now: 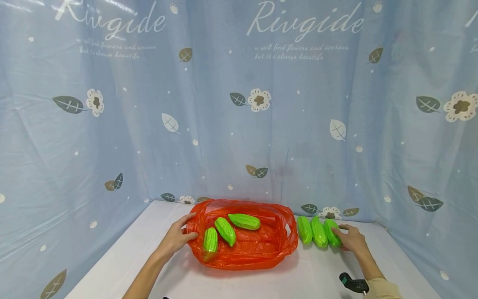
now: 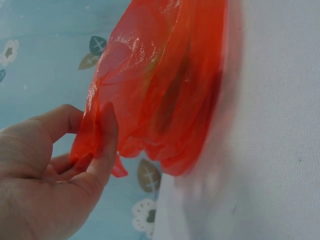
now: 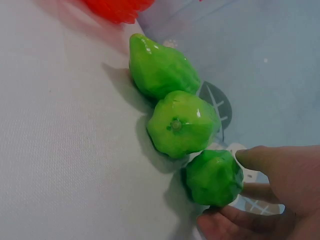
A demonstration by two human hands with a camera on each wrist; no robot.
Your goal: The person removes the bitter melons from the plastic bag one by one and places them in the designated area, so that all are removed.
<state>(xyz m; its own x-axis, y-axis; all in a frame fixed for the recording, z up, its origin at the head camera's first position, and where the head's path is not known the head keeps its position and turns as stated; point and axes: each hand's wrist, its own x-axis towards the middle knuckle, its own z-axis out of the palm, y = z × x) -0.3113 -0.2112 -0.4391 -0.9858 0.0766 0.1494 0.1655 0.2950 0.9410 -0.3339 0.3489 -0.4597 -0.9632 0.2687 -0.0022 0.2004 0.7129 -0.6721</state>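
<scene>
A red plastic bag (image 1: 254,261) lies open on the white table, with three green bitter melons inside: one upright (image 1: 210,241) near its left end, one slanted (image 1: 225,231), one lying sideways (image 1: 244,221). My left hand (image 1: 175,236) pinches the bag's left edge between thumb and fingers, as the left wrist view confirms. Right of the bag, three more bitter melons stand in a row: a left one (image 1: 305,230), a middle one (image 1: 319,232) and a right one (image 3: 215,177). Around that right one, my right hand (image 1: 351,238) holds thumb and fingers against its sides; it still touches the table.
A blue curtain (image 1: 284,137) printed with leaves and flowers rises behind and on both sides of the white table (image 1: 317,274). A black device (image 1: 352,283) is at my right wrist, by a beige sleeve (image 1: 382,289).
</scene>
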